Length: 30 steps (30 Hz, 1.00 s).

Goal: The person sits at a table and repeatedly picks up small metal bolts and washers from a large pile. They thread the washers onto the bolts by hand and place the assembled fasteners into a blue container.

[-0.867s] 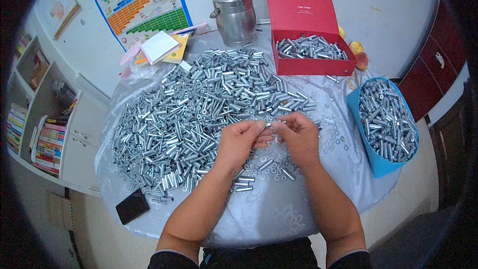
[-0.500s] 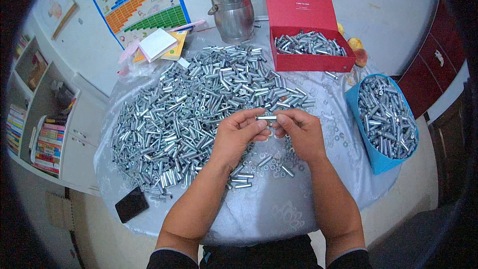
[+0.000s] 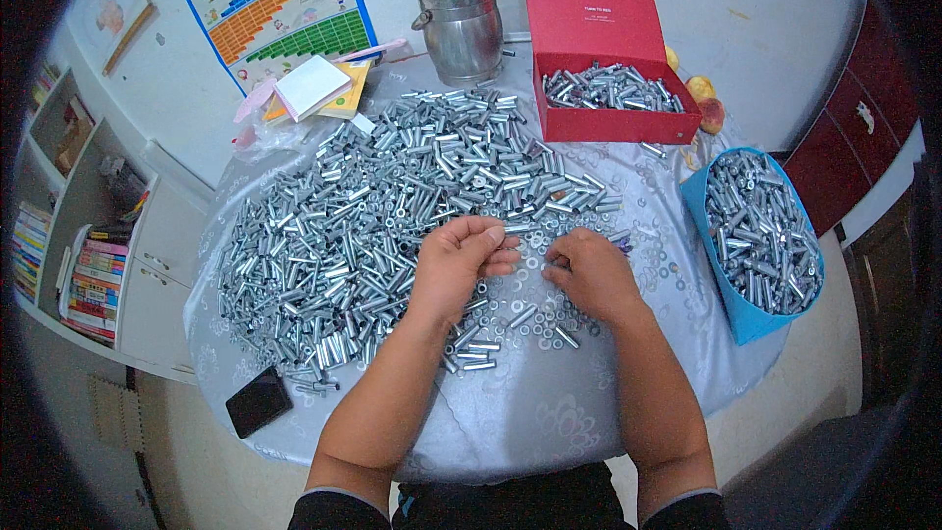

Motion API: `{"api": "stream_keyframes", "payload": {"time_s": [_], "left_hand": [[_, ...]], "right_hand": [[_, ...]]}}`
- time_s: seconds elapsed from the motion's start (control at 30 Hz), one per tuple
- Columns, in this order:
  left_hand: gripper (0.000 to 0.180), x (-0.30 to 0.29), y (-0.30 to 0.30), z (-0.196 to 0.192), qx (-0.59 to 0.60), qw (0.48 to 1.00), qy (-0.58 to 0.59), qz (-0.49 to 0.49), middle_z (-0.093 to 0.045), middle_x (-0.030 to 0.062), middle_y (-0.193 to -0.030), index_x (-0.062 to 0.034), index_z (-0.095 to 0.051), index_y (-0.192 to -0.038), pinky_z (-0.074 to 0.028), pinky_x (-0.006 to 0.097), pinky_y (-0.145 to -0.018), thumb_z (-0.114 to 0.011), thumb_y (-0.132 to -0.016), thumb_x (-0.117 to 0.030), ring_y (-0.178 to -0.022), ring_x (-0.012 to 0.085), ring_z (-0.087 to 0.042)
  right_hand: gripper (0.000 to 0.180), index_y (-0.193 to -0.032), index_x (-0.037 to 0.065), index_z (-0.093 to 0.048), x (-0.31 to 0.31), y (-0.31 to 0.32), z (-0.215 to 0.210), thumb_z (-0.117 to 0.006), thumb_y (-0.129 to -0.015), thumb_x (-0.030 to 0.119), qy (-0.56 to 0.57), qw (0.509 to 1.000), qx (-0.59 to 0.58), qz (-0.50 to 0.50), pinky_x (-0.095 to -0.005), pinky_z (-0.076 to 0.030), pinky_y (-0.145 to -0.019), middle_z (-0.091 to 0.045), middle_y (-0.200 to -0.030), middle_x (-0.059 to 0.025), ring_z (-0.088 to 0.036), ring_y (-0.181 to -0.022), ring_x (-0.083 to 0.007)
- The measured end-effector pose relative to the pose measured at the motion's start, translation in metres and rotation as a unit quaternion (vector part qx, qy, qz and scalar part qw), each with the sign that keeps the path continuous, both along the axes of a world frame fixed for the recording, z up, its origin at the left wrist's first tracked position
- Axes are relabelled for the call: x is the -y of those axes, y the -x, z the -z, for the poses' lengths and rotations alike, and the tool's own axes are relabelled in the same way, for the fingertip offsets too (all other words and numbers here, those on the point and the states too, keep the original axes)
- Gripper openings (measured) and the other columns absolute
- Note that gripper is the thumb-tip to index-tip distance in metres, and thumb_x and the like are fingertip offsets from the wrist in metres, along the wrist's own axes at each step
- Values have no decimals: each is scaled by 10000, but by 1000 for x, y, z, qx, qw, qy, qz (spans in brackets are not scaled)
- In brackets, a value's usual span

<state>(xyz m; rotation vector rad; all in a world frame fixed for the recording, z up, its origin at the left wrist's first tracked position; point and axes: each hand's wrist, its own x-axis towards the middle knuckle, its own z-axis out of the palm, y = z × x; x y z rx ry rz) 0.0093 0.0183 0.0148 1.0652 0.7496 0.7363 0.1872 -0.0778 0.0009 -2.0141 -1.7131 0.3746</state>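
My left hand (image 3: 457, 265) is over the right part of the heap, thumb and forefinger closed on a short silvery metal sleeve (image 3: 517, 229) whose end sticks out to the right. Beside it, my right hand (image 3: 596, 273) has its fingers bent down and pressed together just above scattered flat washers (image 3: 533, 342); what it pinches, if anything, is hidden. A wide heap of metal sleeves (image 3: 353, 236) spreads over the table to the left and behind my hands. A few loose sleeves (image 3: 478, 355) lie in front of them.
The round table wears a pale satin cloth (image 3: 491, 442). A red lidded box (image 3: 618, 125) and a blue bin (image 3: 723, 265), both full of sleeves, stand at the right. At the back are a steel pot (image 3: 461, 34) and notebooks (image 3: 312, 88). A dark phone (image 3: 259, 402) lies front left.
My hands have drawn apart. The right hand has let go of the sleeve and turned fingers downward toward the washers, while the left keeps the sleeve in nearly the same place.
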Motion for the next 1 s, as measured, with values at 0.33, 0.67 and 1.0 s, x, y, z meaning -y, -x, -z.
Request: {"api": "stream_keyframes", "payload": {"time_s": [0.33, 0.67, 1.0], "left_hand": [[227, 0, 0, 6, 5, 1000, -5, -8, -680, 185, -988, 60, -602, -1095, -590, 306, -691, -578, -919, -82, -819, 234, -698], [233, -1, 3, 6, 41, 997, 59, 26, -688, 167, -982, 25, -613, -1098, -587, 307, -699, -598, -921, -126, -828, 221, -698], [218, 2, 1, 8, 54, 994, 92, 37, -691, 162, -967, 24, -616, -1077, -591, 293, -679, -587, -930, -134, -807, 206, -699]], "right_hand": [[108, -874, 53, -652, -1, 1, 7, -682, -794, 119, -47, 999, -17, -19, -402, -507, -723, -636, -858, -122, -634, -806, -275], [148, -955, -14, -609, -6, 4, -4, -651, -850, 82, -136, 806, -573, 62, -257, -489, -610, -628, -769, -48, -591, -663, -120], [139, -959, -12, -616, -8, 6, 0, -639, -865, 88, -145, 807, -570, 56, -253, -492, -626, -627, -777, -50, -596, -667, -124]]}}
